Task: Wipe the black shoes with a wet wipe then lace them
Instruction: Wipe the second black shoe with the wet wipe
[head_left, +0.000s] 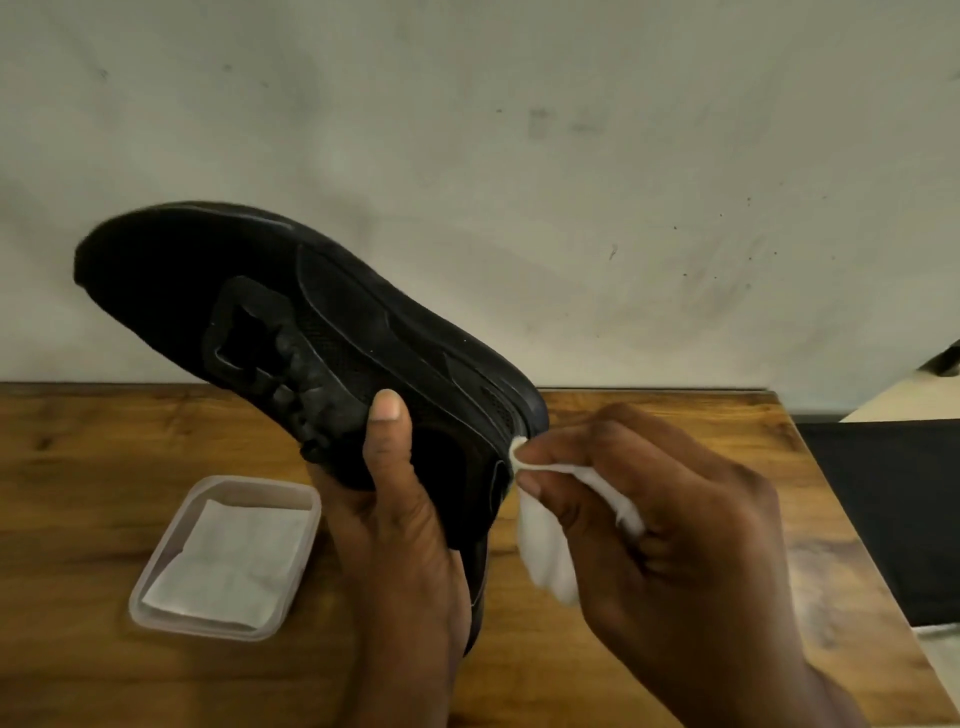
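A black shoe (291, 312) is held up in the air above the wooden table (93, 467), its toe pointing up and to the left. My left hand (400, 525) grips it near the heel opening, thumb lying across the collar. My right hand (670, 535) pinches a crumpled white wet wipe (545, 551), and the tip of the wipe touches the sole edge at the shoe's heel. A part of another dark shoe shows below my left hand, mostly hidden.
A clear plastic tub (156, 582) with folded white wipes (228, 561) in it sits on the table at the left. A pale wall stands right behind the table. The table's right edge drops off to a dark area (893, 519).
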